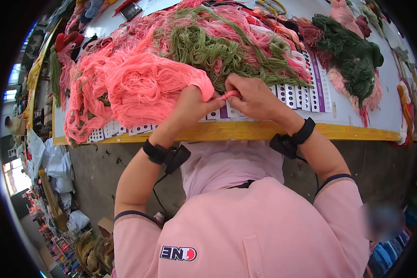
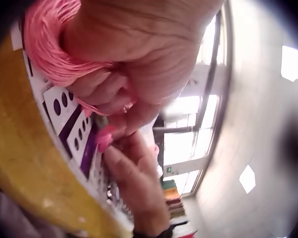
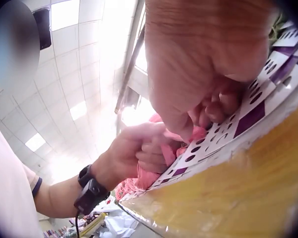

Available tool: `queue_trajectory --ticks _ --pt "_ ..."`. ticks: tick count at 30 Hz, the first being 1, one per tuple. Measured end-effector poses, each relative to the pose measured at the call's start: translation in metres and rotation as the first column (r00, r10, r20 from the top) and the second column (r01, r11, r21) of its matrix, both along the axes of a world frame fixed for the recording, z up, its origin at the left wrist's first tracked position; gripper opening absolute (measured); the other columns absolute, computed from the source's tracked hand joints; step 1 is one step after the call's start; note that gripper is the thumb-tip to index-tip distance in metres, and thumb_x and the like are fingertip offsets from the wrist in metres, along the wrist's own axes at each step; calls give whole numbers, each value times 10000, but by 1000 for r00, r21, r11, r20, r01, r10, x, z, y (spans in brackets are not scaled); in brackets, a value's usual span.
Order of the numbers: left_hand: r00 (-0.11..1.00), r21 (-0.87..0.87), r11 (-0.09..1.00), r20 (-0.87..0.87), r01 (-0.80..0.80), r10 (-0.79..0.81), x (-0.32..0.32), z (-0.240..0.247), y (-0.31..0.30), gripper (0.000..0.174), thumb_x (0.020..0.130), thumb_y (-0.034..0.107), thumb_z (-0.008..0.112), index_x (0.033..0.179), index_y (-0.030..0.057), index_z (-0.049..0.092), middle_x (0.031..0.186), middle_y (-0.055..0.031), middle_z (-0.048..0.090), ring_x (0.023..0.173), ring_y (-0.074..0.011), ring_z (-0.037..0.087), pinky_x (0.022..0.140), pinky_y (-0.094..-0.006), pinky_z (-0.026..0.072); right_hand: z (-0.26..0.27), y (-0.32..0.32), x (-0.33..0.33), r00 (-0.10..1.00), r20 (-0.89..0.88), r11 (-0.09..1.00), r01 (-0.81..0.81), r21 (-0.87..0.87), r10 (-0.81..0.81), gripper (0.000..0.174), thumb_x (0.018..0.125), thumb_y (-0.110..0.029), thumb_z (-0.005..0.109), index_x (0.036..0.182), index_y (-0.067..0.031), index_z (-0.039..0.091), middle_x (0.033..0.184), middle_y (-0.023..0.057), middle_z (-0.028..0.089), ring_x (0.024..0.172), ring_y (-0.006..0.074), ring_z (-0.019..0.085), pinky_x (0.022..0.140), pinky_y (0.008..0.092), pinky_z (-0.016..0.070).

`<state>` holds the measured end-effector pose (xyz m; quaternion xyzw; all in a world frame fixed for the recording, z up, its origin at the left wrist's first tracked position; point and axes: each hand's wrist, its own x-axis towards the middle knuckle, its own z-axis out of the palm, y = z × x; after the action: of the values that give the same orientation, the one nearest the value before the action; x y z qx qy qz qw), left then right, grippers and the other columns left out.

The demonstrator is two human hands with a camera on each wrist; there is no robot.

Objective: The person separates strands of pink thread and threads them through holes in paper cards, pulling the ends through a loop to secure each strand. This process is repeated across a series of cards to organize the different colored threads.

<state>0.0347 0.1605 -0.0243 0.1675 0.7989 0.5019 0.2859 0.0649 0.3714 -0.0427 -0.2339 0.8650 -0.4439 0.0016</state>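
Observation:
A large heap of pink yarn lies at the left of the table, and a loop of it passes round the left hand. In the left wrist view this pink loop circles the left hand, whose fingers are curled on a strand. Between the two hands runs a short twisted pink strand. The right hand pinches its other end, fingers bent. The right wrist view shows the right hand close beside the left hand, with pink yarn at the fingers of both.
Olive green yarn lies behind the hands, and dark green yarn at the right. White cards with rows of holes lie under the yarn. A yellow edge runs along the table's front, close to the person's body.

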Motion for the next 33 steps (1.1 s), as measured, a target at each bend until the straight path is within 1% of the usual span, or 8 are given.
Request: queue_trajectory --ticks 5,15,17,22,24,26,29,33 --pt "732 379 831 680 -408 49 -28 10 -67 141 923 146 599 810 67 570 576 79 450 452 -31 410 405 -196 321 4 3 -1 1000 -15 1000 8 3 -8 318 756 -97 717 980 -38 500 905 124 568 777 304 583 697 385 470" --pt "779 572 606 612 -553 133 -130 129 -292 116 907 88 553 970 -6 575 619 39 466 517 -55 462 466 -195 394 1 14 -9 977 182 993 -108 -42 114 371 817 -70 669 1153 -64 513 853 112 617 757 228 637 690 348 507" --pt "603 -21 905 -753 -425 265 -112 178 -235 322 838 103 583 1125 -44 579 795 -42 628 753 -121 624 691 -227 496 -2 18 -14 937 313 968 -83 -235 157 472 883 -62 611 1323 -72 439 870 93 629 745 172 644 681 308 526" --pt "413 -208 908 -910 -362 -44 -196 279 -259 342 764 163 593 1046 -16 663 957 -44 667 882 -153 636 813 -268 480 15 21 -16 798 544 892 17 -451 259 655 994 -97 487 1549 -101 141 951 93 645 784 125 658 701 235 548" --pt "513 -199 971 -852 -133 -104 -129 246 -131 251 757 102 614 974 -6 680 913 -20 658 796 -170 618 764 -289 478 15 24 -16 800 541 879 35 -475 261 612 982 -93 512 1523 -90 225 967 88 644 765 120 657 681 238 550" --pt "992 529 848 -124 40 30 -83 151 -57 302 879 215 610 1085 -6 609 970 -74 654 798 -176 624 724 -311 521 10 24 -14 814 516 850 53 -523 267 543 964 -81 544 1475 -78 360 988 84 638 730 116 658 661 241 557" --pt "596 594 614 767 -520 -237 -32 20 9 491 996 321 509 1345 -20 448 1217 -145 606 980 -224 609 840 -382 532 18 23 2 880 474 807 306 -505 -37 358 948 -86 576 1301 -38 538 954 60 643 690 96 632 621 236 532" --pt "571 552 503 810 -665 -133 7 3 24 534 1023 311 436 1431 -23 355 1424 -202 444 1264 -290 490 1050 -417 429 11 7 22 894 333 821 419 -387 -299 105 919 -98 623 983 -16 633 855 34 647 676 79 588 588 244 476"
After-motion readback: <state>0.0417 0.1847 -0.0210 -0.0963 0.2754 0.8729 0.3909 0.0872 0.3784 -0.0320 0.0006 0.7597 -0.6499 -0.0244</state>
